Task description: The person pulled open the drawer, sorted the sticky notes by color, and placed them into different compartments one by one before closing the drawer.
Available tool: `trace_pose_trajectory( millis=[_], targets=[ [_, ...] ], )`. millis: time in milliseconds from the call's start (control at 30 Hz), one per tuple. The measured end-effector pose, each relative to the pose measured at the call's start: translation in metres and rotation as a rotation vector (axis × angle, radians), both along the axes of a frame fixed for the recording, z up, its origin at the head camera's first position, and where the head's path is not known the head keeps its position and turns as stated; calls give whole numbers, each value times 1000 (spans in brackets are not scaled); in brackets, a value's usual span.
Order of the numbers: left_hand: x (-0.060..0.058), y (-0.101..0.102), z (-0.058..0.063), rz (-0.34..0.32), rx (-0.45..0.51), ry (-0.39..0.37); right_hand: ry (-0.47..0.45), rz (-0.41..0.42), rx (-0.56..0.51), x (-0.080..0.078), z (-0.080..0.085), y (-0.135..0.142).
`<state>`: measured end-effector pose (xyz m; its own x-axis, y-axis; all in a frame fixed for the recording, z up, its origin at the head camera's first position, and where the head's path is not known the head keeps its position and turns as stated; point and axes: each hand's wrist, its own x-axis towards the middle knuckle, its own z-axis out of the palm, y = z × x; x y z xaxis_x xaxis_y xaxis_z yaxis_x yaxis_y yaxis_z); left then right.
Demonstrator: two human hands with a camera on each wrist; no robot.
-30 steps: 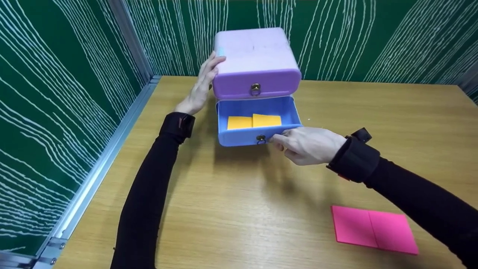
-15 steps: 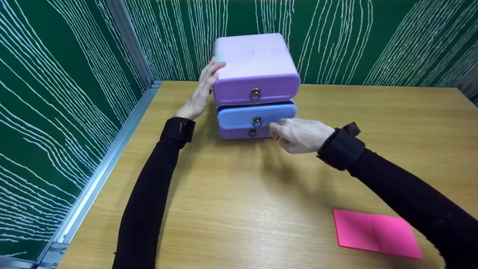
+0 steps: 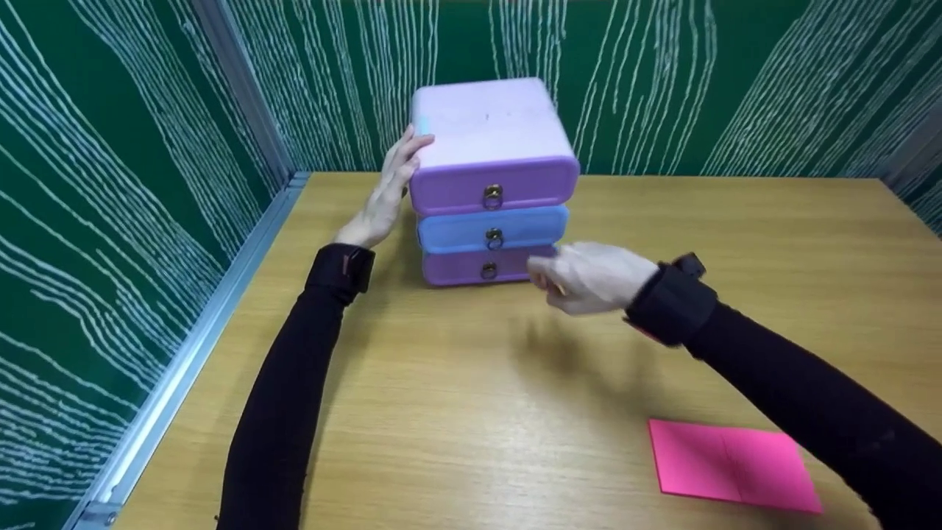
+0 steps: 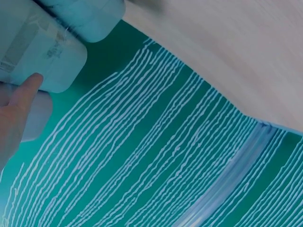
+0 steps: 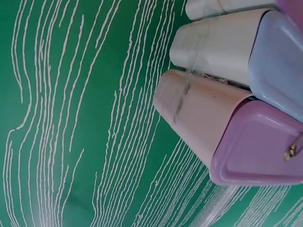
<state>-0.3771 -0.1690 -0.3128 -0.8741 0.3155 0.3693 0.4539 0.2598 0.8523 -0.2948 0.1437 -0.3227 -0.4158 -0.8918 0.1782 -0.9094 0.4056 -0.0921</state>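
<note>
A small chest of three stacked drawers stands at the back of the table in the head view. Its top drawer (image 3: 456, 190) is purple, the middle drawer (image 3: 452, 234) blue and the bottom drawer (image 3: 452, 270) purple, each with a brass ring pull. All three fronts are pushed in. My left hand (image 3: 386, 195) rests along the chest's left side, thumb and fingers extended; one finger (image 4: 26, 94) touches the side in the left wrist view. My right hand (image 3: 589, 278), fingers curled and holding nothing, hovers by the bottom drawer's right corner. The right wrist view shows the chest's pale side (image 5: 203, 109).
Two bright pink paper pads (image 3: 695, 460) lie side by side at the front right of the wooden table (image 3: 456, 412), beneath the right forearm. Green walls (image 3: 662, 88) with white wavy lines close off the back and left. A metal rail (image 3: 199, 353) runs along the left edge.
The blue middle drawer, pulled out with yellow pads inside, has slid fully in under my right hand. That hand has since come off the drawer. My left hand keeps to the chest's side.
</note>
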Motion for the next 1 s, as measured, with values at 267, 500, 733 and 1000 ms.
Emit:
trace_pose_trajectory(
  millis=[267, 500, 733, 1000],
  targets=[
    [3, 2, -2, 20, 5, -25, 27, -42, 95, 57, -29, 60],
    [5, 7, 1, 7, 26, -17, 171, -105, 27, 95, -38, 113],
    [8, 6, 1, 46, 24, 19, 171, -190, 19, 110, -40, 140],
    [12, 16, -13, 5, 86, 54, 65, -301, 27, 102, -35, 145]
  ],
)
